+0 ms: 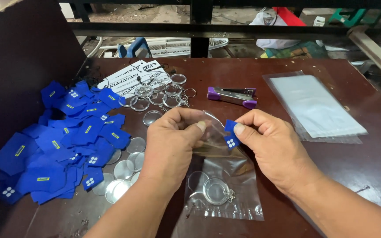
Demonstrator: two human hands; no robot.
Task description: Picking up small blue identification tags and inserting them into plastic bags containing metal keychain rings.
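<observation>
Head view, centre frame: clear bag [225,185] with a keyring [217,191] inside, its mouth pinched shut-fingered in my left hand [170,147]; right hand [272,147] pinches a blue tag [231,134] at the opening. Stapler [232,96] above, tag pile [62,145] left.

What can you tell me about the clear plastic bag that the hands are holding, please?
The clear plastic bag is thin, glossy and creased. It hangs from the hands down onto the brown table, its mouth held open by the left hand. Round clear keychain discs lie inside. The right hand holds a small blue tag at its mouth.
</observation>
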